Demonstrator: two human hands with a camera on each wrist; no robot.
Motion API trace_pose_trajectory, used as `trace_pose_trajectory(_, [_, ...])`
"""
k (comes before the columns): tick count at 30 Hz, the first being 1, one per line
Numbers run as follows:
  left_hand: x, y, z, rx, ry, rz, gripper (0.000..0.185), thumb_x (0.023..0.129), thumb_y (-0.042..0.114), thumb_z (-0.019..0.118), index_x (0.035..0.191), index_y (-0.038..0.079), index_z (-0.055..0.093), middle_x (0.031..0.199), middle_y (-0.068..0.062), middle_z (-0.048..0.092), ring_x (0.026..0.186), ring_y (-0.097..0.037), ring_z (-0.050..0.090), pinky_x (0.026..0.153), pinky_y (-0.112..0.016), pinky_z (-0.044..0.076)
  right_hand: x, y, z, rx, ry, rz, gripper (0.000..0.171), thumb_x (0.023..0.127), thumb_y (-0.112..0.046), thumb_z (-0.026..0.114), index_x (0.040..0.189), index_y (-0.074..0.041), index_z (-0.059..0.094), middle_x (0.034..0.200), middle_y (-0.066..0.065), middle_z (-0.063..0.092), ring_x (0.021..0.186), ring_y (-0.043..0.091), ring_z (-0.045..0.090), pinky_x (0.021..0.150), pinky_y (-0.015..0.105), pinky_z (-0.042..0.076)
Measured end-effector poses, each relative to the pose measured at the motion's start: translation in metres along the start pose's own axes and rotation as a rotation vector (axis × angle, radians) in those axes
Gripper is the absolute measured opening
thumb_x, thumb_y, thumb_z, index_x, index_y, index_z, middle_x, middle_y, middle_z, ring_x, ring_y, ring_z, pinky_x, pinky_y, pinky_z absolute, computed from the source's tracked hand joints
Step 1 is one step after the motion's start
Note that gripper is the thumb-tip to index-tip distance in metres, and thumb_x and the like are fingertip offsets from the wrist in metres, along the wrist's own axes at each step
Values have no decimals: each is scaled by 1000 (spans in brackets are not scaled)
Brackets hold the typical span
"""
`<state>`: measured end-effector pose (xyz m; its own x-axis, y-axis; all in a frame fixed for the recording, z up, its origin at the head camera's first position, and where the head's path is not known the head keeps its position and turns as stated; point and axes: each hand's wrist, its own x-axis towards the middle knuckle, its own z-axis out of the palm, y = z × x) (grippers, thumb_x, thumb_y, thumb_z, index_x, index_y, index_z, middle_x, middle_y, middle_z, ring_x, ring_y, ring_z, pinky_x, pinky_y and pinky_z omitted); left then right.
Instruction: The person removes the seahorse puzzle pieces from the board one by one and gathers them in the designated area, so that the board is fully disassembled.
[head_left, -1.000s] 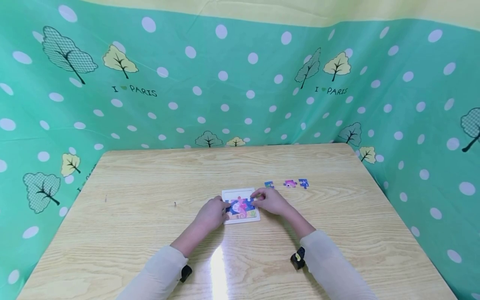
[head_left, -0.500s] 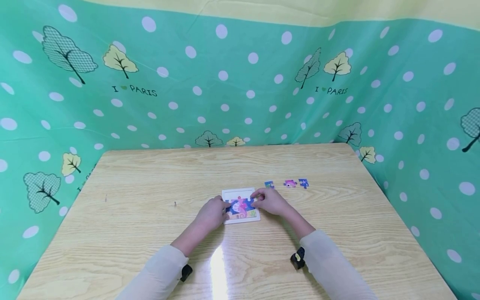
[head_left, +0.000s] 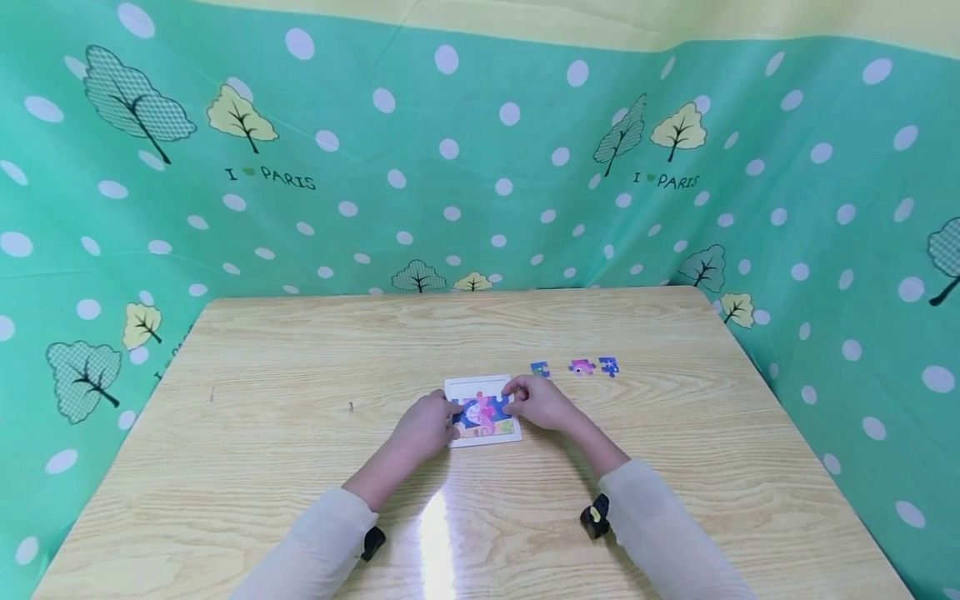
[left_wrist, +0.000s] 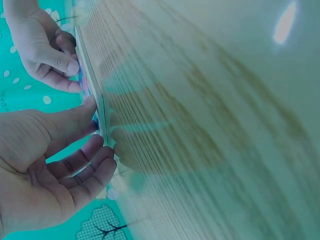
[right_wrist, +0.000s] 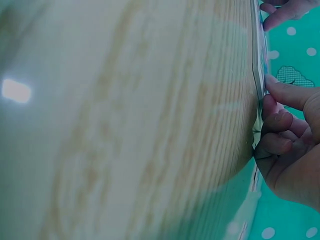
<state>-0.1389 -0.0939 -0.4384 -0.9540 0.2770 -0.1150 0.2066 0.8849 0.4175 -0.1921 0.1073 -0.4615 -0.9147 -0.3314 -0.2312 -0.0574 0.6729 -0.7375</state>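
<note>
A small jigsaw puzzle in a white frame point(head_left: 480, 385) lies on the wooden table. Its lower part is filled with blue and sandy pieces showing a pink seahorse point(head_left: 487, 416), while a white strip is bare along the top. My left hand point(head_left: 422, 427) grips the left edge, thumb on top and fingers at the side, as the left wrist view shows. At the right edge, my right hand point(head_left: 546, 404) holds the puzzle with its thumb point(right_wrist: 285, 92) on the picture and its other fingers curled beside the frame. Those fingers hide part of the right border.
Beyond my right hand lie three loose pieces: a blue-green piece point(head_left: 540, 367), a pink fish piece point(head_left: 581, 367) and a blue starfish piece point(head_left: 608, 367). A green patterned cloth point(head_left: 480, 167) hangs behind the wooden table point(head_left: 262, 375) and along its sides.
Both hands keep their places on the puzzle. Only the head view shifts very slightly.
</note>
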Motion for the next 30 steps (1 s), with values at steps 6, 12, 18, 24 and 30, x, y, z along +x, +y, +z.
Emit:
trace_pose_trajectory(6, [0, 0, -1, 5, -4, 4, 35, 75, 11, 66, 110, 5, 62, 104, -16, 57, 88, -23, 56, 81, -36, 48, -1, -1, 0, 5, 4, -2, 23, 76, -13, 66, 98, -8, 60, 67, -1, 46, 58, 10, 40, 52, 20, 34])
trace_pose_trajectory(12, [0, -1, 0, 12, 2, 13, 35, 75, 11, 66, 110, 5, 62, 99, -14, 58, 81, -20, 55, 77, -35, 48, -2, -2, 0, 17, 11, -7, 23, 75, -13, 66, 97, -7, 60, 68, -1, 46, 58, 10, 40, 52, 20, 35])
trace_pose_trajectory(18, [1, -2, 1, 18, 2, 14, 35, 75, 12, 66, 109, 5, 62, 98, -14, 58, 81, -20, 55, 76, -35, 48, -2, -3, 0, 26, 9, 1, 23, 75, -13, 67, 96, -8, 59, 67, -1, 46, 58, 11, 40, 51, 20, 35])
trace_pose_trajectory(24, [1, -1, 0, 0, -10, -8, 35, 76, 12, 66, 110, 5, 62, 107, -16, 57, 93, -26, 57, 84, -37, 47, -3, -3, 1, 36, 7, 4, 22, 75, -12, 67, 95, -9, 59, 67, -1, 46, 57, 11, 39, 49, 19, 33])
trace_pose_trajectory(30, [2, -1, 0, 5, -10, -5, 35, 75, 11, 66, 110, 5, 62, 105, -15, 57, 90, -23, 57, 82, -37, 47, -3, -3, 0, 53, 11, -1, 22, 75, -12, 67, 95, -8, 59, 68, 0, 47, 58, 11, 41, 50, 19, 34])
